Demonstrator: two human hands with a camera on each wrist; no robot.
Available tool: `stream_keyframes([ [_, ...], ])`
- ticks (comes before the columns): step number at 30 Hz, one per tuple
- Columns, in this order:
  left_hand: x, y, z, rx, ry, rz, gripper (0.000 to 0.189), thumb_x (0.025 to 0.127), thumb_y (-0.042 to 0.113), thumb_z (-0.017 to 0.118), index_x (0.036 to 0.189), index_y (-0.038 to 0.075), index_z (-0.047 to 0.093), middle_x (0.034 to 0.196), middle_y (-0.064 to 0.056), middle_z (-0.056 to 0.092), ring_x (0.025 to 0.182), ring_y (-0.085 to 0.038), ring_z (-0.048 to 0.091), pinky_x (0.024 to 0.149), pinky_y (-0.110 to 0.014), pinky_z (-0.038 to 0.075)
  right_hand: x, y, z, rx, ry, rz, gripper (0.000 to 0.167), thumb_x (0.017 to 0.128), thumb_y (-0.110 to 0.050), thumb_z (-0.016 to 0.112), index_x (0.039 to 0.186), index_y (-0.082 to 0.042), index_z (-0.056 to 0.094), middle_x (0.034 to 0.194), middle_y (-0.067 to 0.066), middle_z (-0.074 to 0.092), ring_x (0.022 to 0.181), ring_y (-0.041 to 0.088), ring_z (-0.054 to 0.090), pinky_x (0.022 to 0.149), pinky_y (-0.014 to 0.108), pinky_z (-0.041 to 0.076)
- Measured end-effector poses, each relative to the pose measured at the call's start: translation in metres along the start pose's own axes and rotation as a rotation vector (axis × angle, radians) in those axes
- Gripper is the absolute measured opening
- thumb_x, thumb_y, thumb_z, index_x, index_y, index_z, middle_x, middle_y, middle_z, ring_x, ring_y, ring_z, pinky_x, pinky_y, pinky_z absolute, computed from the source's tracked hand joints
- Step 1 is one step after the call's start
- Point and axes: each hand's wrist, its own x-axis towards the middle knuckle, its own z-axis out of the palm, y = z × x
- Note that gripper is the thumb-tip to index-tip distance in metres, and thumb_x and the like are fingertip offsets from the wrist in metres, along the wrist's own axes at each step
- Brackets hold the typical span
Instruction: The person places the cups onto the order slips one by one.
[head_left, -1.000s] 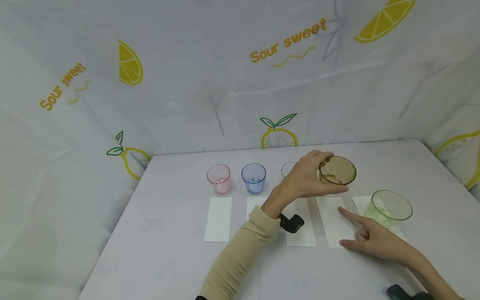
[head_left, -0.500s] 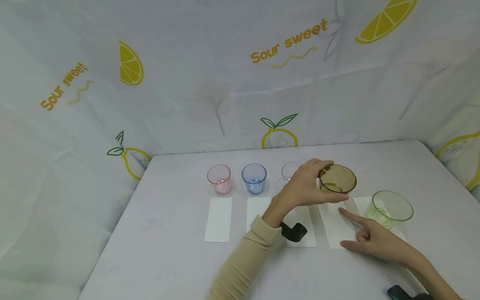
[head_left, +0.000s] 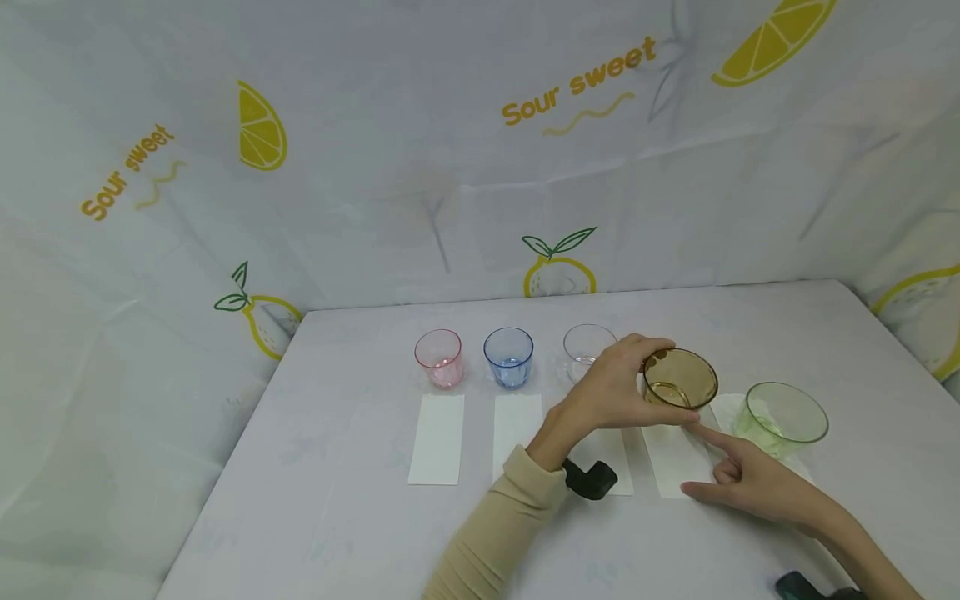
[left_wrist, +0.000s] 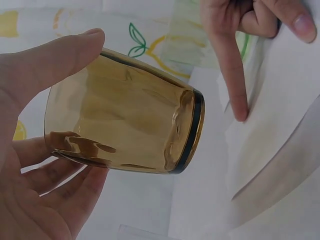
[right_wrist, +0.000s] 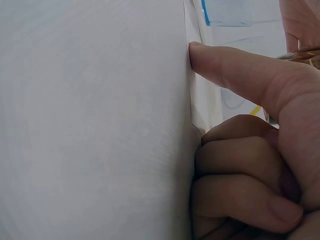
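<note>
In the head view my left hand point(head_left: 617, 385) grips an amber drinking glass point(head_left: 681, 379), thumb on the near side and fingers on the far side. The left wrist view shows a gap between this glass's dark base point(left_wrist: 192, 132) and the surface below it. Beneath is a white paper strip point(head_left: 675, 458), the fourth in a row. My right hand point(head_left: 757, 483) rests on that strip with index finger and thumb straight, the other fingers curled in. Close behind the right hand stands a green glass point(head_left: 780, 417) on a fifth strip.
A pink glass point(head_left: 440, 360), a blue glass point(head_left: 508, 360) and a clear glass point(head_left: 585, 346) stand behind the other strips. The clear one is partly hidden by my left hand. A lemon-print cloth point(head_left: 375, 167) hangs behind the white table point(head_left: 315, 450).
My left hand has lowered the amber glass toward the fourth strip, shifting slightly right. More of the clear glass shows now. The right hand has stayed in place.
</note>
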Motion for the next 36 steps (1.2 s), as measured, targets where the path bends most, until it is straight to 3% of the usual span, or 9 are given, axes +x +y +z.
stream_keyframes([
  [10,-0.001,-0.002,0.004,0.039,-0.009,0.027,0.084,0.072,0.045,0.092,0.141,0.014,0.056,0.127,0.002,0.064,0.108,-0.004,0.057,0.085,0.001,0.033,0.001,0.0,0.0,0.012,-0.002,0.003,0.092,0.094,-0.025,0.074,0.159,0.008,0.018,0.059,-0.012,0.022,0.053,-0.001,0.022,0.048,0.026,0.031],
  [20,-0.001,-0.005,0.007,0.007,-0.027,0.031,0.081,0.072,0.044,0.092,0.138,0.014,0.057,0.126,0.003,0.063,0.11,-0.003,0.057,0.086,0.002,0.035,0.001,-0.001,0.001,-0.022,0.018,0.026,0.092,0.093,-0.027,0.075,0.158,0.01,0.019,0.059,-0.013,0.021,0.053,-0.001,0.022,0.049,0.027,0.032],
  [26,-0.001,-0.004,0.01,0.015,-0.075,0.013,0.083,0.072,0.043,0.092,0.14,0.012,0.055,0.128,0.004,0.063,0.111,0.0,0.055,0.089,0.001,0.035,0.001,-0.001,0.0,0.001,0.004,0.045,0.097,0.094,-0.026,0.074,0.157,0.014,0.012,0.059,-0.013,0.022,0.053,-0.001,0.024,0.049,0.027,0.032],
  [36,-0.001,-0.003,0.015,0.069,-0.141,0.033,0.084,0.074,0.045,0.091,0.142,0.011,0.054,0.13,0.005,0.063,0.114,0.0,0.054,0.091,0.001,0.034,0.002,-0.001,0.001,0.026,0.009,0.055,0.096,0.094,-0.024,0.074,0.159,0.008,0.011,0.059,-0.012,0.024,0.053,0.0,0.024,0.045,0.024,0.029],
])
